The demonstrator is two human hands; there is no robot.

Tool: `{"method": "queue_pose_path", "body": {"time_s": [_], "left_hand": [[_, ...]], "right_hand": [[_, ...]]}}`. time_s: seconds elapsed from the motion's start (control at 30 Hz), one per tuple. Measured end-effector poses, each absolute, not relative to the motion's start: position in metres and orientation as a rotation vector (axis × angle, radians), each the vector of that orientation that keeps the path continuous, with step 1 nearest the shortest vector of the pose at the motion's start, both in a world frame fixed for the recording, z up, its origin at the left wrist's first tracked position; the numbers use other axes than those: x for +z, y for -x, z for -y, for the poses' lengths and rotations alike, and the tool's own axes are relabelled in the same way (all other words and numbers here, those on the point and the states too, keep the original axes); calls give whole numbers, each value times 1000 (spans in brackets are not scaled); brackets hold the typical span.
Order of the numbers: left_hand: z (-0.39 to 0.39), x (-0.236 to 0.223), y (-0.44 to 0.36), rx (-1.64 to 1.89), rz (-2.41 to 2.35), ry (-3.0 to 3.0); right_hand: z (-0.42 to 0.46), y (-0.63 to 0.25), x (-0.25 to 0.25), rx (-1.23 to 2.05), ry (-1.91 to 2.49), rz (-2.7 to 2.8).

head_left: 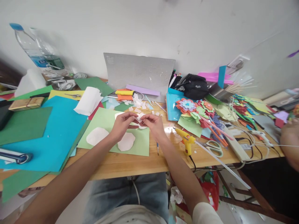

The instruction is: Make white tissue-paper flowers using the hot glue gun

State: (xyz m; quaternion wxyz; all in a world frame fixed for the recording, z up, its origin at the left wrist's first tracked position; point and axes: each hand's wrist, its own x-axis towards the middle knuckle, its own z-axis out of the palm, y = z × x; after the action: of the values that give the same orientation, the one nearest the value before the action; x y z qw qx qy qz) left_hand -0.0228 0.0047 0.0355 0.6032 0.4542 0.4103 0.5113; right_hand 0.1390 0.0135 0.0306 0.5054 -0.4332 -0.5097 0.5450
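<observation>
Between my fingertips is a small folded piece of white paper [140, 116], pinched from both sides. My left hand [125, 122] grips its left side and my right hand [153, 123] its right side. Both hands are just above a light green sheet [137, 148]. On that sheet lie a cut white paper shape [97, 136] on the left and another white paper shape [126, 141] near the front. More white paper shows partly behind my hands. A thin blue tool [157, 148] rests on the table right of the sheet.
A yellow glue gun [187, 140] with a long glue stick and scissors [214, 148] lie to the right, near paper flowers [186, 105]. A yellow cutter [125, 92] and paper scraps lie behind. Blue paper [63, 124] and a stapler [15, 156] are left. Another person's arm [291, 143] shows far right.
</observation>
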Motion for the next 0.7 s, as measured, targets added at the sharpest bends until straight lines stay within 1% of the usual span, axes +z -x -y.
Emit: {"method": "queue_pose_path", "body": {"time_s": [0.27, 0.5, 0.7], "left_hand": [[-5, 32, 23, 1171, -995, -1081], [-6, 30, 22, 1190, -1028, -1090], [-7, 28, 21, 1194, -1032, -1107]], "right_hand": [[-12, -139, 29, 1238, 1056, 1350], [-12, -137, 33, 1348, 1039, 1201], [-12, -136, 32, 1308, 1115, 1263]]}}
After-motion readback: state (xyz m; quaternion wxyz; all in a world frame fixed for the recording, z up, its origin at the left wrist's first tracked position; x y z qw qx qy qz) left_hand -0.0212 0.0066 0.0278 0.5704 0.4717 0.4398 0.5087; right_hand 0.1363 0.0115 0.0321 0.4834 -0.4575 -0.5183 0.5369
